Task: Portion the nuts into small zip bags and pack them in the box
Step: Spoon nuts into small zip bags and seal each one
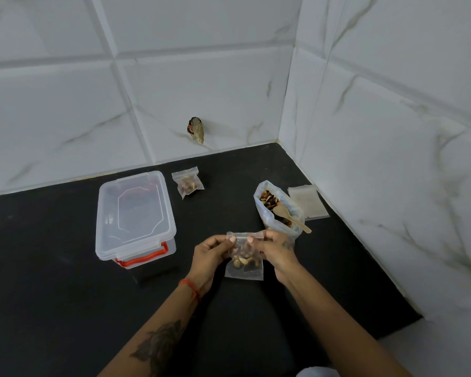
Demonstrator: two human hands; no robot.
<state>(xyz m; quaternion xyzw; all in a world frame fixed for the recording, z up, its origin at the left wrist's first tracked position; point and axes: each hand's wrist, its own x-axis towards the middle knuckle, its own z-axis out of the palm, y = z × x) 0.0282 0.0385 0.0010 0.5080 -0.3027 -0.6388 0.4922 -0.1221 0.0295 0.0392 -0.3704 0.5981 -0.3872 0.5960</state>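
Observation:
A small clear zip bag (245, 263) with nuts in its lower half hangs upright over the black counter. My left hand (211, 251) pinches its top strip at the left and my right hand (276, 250) pinches it at the right. Behind my right hand stands a large open bag of nuts (276, 206) with a wooden spoon (290, 217) resting in its mouth. Another filled small zip bag (188, 182) lies near the back wall. The clear plastic box (135, 216) with its lid on and red latches sits to the left.
A stack of empty small zip bags (307, 202) lies against the right wall. The black counter (65, 281) ends at tiled walls behind and to the right. A hole with debris (196, 130) marks the back wall.

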